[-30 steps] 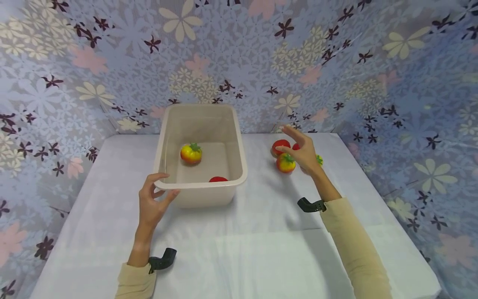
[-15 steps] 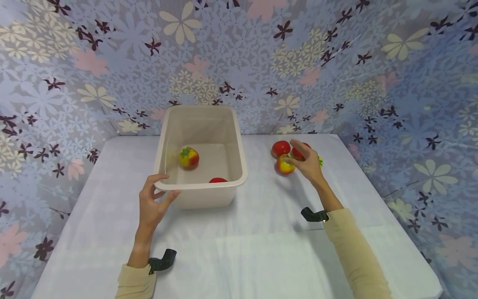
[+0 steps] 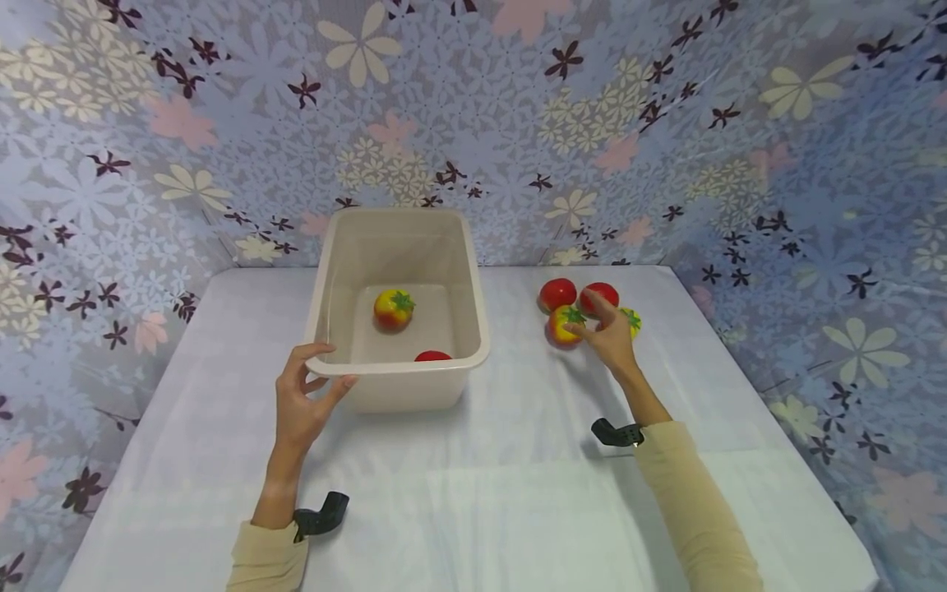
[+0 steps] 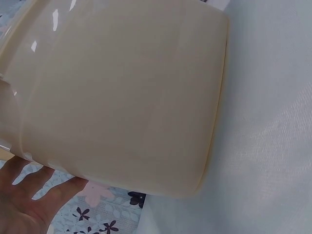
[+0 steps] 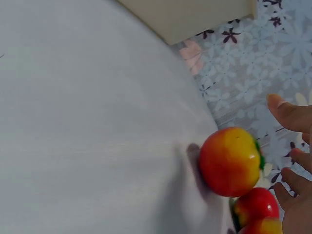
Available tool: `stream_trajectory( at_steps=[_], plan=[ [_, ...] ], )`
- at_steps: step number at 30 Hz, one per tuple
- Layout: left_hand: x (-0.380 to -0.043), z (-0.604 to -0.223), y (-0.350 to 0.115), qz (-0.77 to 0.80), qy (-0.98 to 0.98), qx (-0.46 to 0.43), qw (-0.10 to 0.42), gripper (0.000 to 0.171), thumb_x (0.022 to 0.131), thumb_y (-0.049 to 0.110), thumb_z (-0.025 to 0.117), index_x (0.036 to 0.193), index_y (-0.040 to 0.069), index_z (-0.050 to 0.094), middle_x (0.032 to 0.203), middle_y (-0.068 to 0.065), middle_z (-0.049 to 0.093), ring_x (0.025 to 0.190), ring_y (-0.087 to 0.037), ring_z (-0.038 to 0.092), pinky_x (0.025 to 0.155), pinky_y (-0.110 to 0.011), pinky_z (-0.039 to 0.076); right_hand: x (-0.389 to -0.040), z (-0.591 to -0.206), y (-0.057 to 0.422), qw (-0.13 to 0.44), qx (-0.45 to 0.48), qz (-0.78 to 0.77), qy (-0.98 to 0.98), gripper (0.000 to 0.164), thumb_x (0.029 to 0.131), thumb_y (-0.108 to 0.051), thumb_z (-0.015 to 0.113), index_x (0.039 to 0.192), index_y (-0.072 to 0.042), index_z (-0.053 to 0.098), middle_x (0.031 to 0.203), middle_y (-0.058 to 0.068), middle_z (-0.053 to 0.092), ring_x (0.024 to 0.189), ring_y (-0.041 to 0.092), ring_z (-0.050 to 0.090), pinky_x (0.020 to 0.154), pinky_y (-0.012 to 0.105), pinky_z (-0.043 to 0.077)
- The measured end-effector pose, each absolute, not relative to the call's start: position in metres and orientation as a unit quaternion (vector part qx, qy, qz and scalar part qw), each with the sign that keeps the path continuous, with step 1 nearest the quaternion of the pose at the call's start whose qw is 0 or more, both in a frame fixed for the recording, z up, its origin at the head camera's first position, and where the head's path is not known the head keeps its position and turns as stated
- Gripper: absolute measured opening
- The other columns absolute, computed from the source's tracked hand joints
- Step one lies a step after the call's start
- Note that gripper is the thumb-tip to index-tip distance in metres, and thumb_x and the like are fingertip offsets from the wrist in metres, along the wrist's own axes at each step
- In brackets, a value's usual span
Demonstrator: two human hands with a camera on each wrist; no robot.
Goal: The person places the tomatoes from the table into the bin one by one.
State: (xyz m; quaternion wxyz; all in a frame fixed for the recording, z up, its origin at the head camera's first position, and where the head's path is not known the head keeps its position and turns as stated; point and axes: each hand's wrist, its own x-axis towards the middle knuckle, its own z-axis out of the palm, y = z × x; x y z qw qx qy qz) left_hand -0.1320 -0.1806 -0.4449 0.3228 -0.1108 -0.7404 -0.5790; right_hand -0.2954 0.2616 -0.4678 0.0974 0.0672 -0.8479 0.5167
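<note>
My left hand [image 3: 297, 407] grips the near left corner of a beige plastic bin [image 3: 399, 369], fingers over the rim and thumb outside. Inside lie a red-and-yellow fruit [image 3: 391, 312] with a green leafy top and a red one [image 3: 432, 356], mostly hidden by the front wall. On the right, my right hand [image 3: 614, 339] hovers with spread fingers over a cluster of fruits. Nearest its thumb sits a red-and-yellow fruit [image 3: 560, 330]; the right wrist view shows the fingers [image 5: 292, 117] apart from this fruit [image 5: 229, 163]. A leafy-topped fruit [image 3: 633, 319] is partly hidden behind the hand.
Two red fruits, one on the left [image 3: 558, 293] and one on the right [image 3: 605, 293], lie behind the nearer fruit. A white cloth [image 3: 488, 510] covers the table. Flowered fabric [image 3: 473, 123] hangs at the back and sides.
My right hand has come down lower among the fruits, uncovering the right red one. The leafy fruit inside the bin rolled left, then right. My left hand stays at the rim.
</note>
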Motion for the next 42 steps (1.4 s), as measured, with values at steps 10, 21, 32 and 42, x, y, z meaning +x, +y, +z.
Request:
stream_trajectory(
  at_steps=[10, 21, 32, 42],
  plan=[
    [-0.136, -0.459, -0.185, -0.574, -0.746, -0.104, 0.32, 0.053, 0.066, -0.017, 0.074, 0.115, -0.007, 0.056, 0.117, 0.006, 0.059, 0.107, -0.001, 0.058, 0.074, -0.012, 0.051, -0.287, -0.474, 0.257, 0.076, 0.087, 0.547, -0.829, 0.071, 0.082, 0.004, 0.073, 0.145, 0.002, 0.04, 0.15, 0.025, 0.039, 0.138, 0.043, 0.035, 0.114, 0.058, 0.025],
    [-0.122, -0.429, -0.175, -0.567, -0.747, -0.116, 0.327, 0.049, 0.064, -0.02, 0.072, 0.11, -0.013, 0.054, 0.114, 0.026, 0.053, 0.105, 0.006, 0.055, 0.074, -0.01, 0.05, -0.292, -0.489, 0.259, 0.07, 0.087, 0.556, -0.824, 0.07, 0.083, 0.006, 0.071, 0.145, 0.005, 0.038, 0.151, 0.024, 0.038, 0.141, 0.041, 0.033, 0.114, 0.056, 0.026],
    [-0.123, -0.429, -0.174, -0.566, -0.748, -0.112, 0.327, 0.048, 0.065, -0.019, 0.072, 0.11, -0.012, 0.054, 0.11, 0.002, 0.061, 0.105, 0.003, 0.056, 0.075, -0.011, 0.05, -0.296, -0.507, 0.264, 0.046, 0.029, 0.523, -0.851, 0.075, 0.083, -0.001, 0.075, 0.148, -0.004, 0.038, 0.152, 0.016, 0.04, 0.137, 0.035, 0.042, 0.107, 0.046, 0.04],
    [-0.124, -0.43, -0.175, -0.564, -0.748, -0.114, 0.33, 0.048, 0.065, -0.02, 0.072, 0.109, -0.012, 0.055, 0.11, -0.002, 0.061, 0.104, 0.007, 0.056, 0.073, -0.012, 0.051, -0.299, -0.509, 0.265, 0.04, 0.016, 0.538, -0.842, 0.073, 0.084, -0.002, 0.073, 0.149, -0.008, 0.039, 0.155, 0.011, 0.038, 0.14, 0.034, 0.038, 0.109, 0.046, 0.039]
  ],
)
